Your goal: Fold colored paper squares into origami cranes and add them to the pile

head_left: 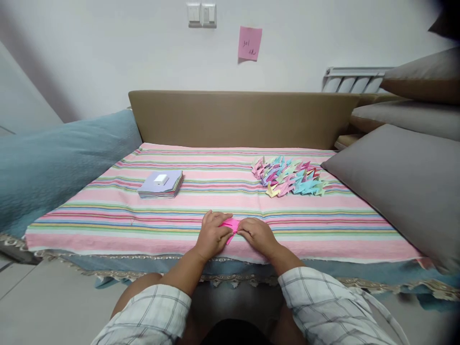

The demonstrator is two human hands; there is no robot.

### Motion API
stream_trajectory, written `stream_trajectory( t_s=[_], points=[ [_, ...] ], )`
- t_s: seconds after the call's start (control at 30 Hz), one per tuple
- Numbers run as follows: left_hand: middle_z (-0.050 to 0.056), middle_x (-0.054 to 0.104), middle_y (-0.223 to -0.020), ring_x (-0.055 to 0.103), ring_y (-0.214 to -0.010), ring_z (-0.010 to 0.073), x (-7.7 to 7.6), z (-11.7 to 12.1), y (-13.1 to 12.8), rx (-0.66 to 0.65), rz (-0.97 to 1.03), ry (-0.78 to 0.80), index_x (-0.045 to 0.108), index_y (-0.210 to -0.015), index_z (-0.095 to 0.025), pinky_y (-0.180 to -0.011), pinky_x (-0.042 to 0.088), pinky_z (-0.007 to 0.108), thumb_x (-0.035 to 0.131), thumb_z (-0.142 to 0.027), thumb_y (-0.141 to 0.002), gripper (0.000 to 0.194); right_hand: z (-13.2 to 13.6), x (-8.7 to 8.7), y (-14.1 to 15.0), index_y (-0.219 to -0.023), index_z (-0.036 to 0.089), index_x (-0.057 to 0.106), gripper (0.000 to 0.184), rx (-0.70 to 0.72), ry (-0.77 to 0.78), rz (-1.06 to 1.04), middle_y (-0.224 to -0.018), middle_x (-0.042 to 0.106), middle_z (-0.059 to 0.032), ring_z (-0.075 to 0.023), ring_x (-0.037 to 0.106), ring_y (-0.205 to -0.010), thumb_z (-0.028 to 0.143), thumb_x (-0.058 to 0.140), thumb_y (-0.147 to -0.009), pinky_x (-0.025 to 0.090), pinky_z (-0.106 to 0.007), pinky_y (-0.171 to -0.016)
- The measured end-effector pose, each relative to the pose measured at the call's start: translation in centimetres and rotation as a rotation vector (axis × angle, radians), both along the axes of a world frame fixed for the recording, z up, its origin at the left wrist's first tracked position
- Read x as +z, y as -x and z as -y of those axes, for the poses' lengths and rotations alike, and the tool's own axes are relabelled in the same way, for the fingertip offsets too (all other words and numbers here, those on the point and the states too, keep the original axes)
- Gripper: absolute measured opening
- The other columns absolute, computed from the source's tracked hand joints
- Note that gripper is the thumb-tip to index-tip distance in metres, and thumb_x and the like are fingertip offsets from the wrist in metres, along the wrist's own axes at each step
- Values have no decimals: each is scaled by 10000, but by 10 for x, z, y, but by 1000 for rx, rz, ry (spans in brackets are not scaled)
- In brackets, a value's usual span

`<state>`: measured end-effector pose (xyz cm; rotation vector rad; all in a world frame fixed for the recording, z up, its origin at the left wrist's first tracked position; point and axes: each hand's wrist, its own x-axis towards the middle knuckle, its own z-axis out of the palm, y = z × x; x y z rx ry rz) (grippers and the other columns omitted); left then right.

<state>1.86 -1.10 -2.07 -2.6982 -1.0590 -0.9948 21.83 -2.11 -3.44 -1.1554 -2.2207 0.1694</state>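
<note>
Between my two hands is a bright pink piece of folded paper (233, 224), low over the striped cloth near the front edge. My left hand (212, 234) pinches its left side between thumb and fingers. On the right side, my right hand (257, 233) grips the paper with its fingertips. A narrow pink strip points down toward me between the hands. Parts of the paper are hidden behind my fingers. Farther back on the right lies a pile of folded paper cranes (287, 177) in several colours.
A stack of coloured paper squares (160, 187) with a small white object (161, 179) on top sits at the left. Grey cushions (398, 187) are piled at the right. A blue-covered armrest (68, 163) bounds the left, a brown backrest (233, 120) the rear.
</note>
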Motion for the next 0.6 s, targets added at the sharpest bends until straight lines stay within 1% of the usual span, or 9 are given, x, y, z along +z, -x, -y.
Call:
stream_trajectory(
  t_s=[0.1,0.2,0.27,0.33,0.4,0.6],
  points=[
    [12,611,-1194,495,-1055,224,-2,1,-1,36,22,24,696,-770,-274,-1014,249,506,590,-348,-807,134,0,-1,0,-856,216,638,119,-10,-4,-5,-900,675,-28,-156,588,-854,273,534,-868,420,-272,-778],
    [27,604,-1206,493,-1062,234,-3,1,-2,69,46,18,699,-843,-289,-1019,244,505,638,-404,-763,153,2,1,1,-853,217,643,128,-20,-4,-7,-894,678,-26,-158,590,-847,276,530,-870,419,-272,-776],
    [16,603,-1208,494,-1057,233,-4,1,-4,77,60,4,705,-819,-302,-1019,240,506,656,-408,-747,138,2,1,2,-850,215,645,133,-22,0,-4,-892,679,-26,-160,590,-844,278,529,-871,418,-271,-774],
    [1,608,-1200,497,-1047,226,-6,0,-5,75,71,-14,710,-761,-307,-1020,235,507,652,-384,-757,97,2,2,2,-851,212,646,140,-27,7,2,-894,679,-28,-161,591,-845,283,528,-872,418,-270,-772],
    [-3,618,-1184,498,-1039,221,-7,0,-6,71,81,-31,712,-730,-306,-1021,234,505,647,-368,-764,96,2,2,2,-857,212,647,143,-32,12,8,-898,679,-29,-161,591,-849,287,526,-873,418,-269,-776],
    [-9,629,-1165,496,-1037,216,-8,-1,-6,53,74,-35,710,-713,-303,-1021,228,506,636,-366,-775,115,2,2,1,-858,216,647,140,-34,9,3,-900,679,-28,-160,594,-854,290,528,-871,423,-269,-782]
  ],
)
